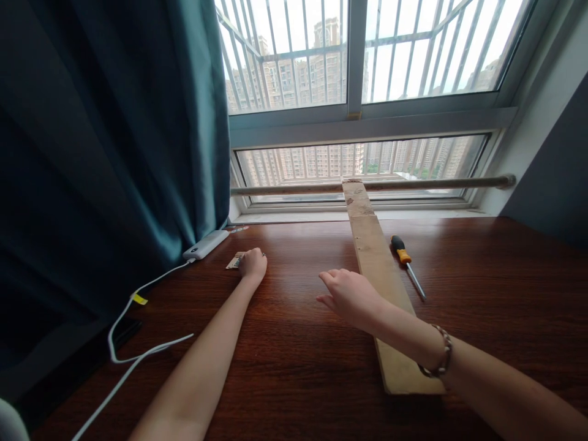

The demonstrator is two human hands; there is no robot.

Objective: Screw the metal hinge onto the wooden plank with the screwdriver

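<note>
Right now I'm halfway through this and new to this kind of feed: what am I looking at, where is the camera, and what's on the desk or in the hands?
There is one picture, taken by a camera worn on a person's head, looking forward and down over a dark wooden desk by a window. No machine here: the two bare arms are the wearer's own.

The left hand reaches far forward, curled with its fingers on a small card-like piece; what that piece is I cannot tell. The right hand, with a bracelet at the wrist, hovers open and holds nothing, beside a long wooden plank.

The plank runs from the desk's near part up to a metal rail at the window. Right of it lies a screwdriver with a black and orange handle. At left sits a white power bank with a white cable, next to a teal curtain.
</note>
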